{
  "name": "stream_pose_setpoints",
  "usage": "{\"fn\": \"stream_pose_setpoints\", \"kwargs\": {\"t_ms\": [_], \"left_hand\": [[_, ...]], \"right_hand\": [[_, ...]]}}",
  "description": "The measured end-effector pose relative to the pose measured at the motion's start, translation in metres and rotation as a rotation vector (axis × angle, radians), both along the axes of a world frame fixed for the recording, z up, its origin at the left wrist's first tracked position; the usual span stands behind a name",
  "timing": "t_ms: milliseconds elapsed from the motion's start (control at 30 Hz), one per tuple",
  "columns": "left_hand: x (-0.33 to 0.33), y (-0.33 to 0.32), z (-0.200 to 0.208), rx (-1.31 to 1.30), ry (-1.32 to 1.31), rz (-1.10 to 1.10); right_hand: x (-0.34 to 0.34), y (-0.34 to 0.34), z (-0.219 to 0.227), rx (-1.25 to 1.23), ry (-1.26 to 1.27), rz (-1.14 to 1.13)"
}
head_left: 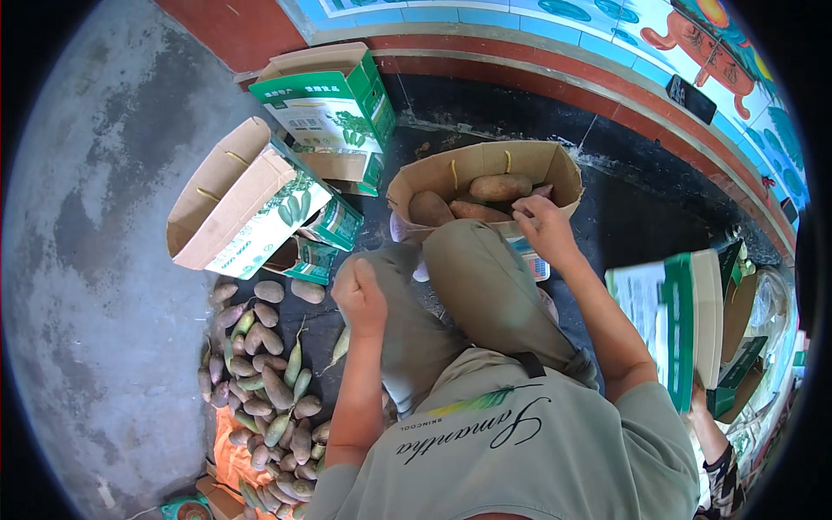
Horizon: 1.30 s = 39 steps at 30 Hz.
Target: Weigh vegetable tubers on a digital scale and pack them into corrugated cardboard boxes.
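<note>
An open cardboard carton (568, 169) with yellow cord handles stands beyond my knees, holding several brown tubers (500, 186) that look like sweet potatoes. Over its near right rim, my right hand (544, 229) has its fingers curled in beside a reddish tuber (543, 191); what they grip, if anything, is hidden. By my left knee I keep my left hand (360, 293) closed in a loose fist, with nothing showing in it. A small keypad panel (539, 267), perhaps part of a scale, peeks out below the carton.
Several tubers and green radishes (277, 390) lie heaped at left, partly on an orange sheet (232, 451). Green-white cartons (325, 100) and an open carton (251, 199) stand behind. At right, another person's forearm (709, 433) is beside a carton (667, 321). A phone (692, 98) rests on the ledge.
</note>
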<state>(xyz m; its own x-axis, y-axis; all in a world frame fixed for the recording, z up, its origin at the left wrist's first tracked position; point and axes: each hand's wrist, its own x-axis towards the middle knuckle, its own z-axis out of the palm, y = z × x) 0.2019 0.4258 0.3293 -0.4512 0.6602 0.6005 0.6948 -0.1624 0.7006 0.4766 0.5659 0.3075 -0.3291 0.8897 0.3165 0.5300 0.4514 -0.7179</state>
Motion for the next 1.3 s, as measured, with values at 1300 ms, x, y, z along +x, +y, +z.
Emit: {"fn": "stream_pose_setpoints", "kwargs": {"t_ms": [1300], "left_hand": [[0.031,0.016,0.012,-0.201,-0.056,-0.023]], "right_hand": [[0.426,0.067,-0.111,-0.459,-0.300,-1.254]]}}
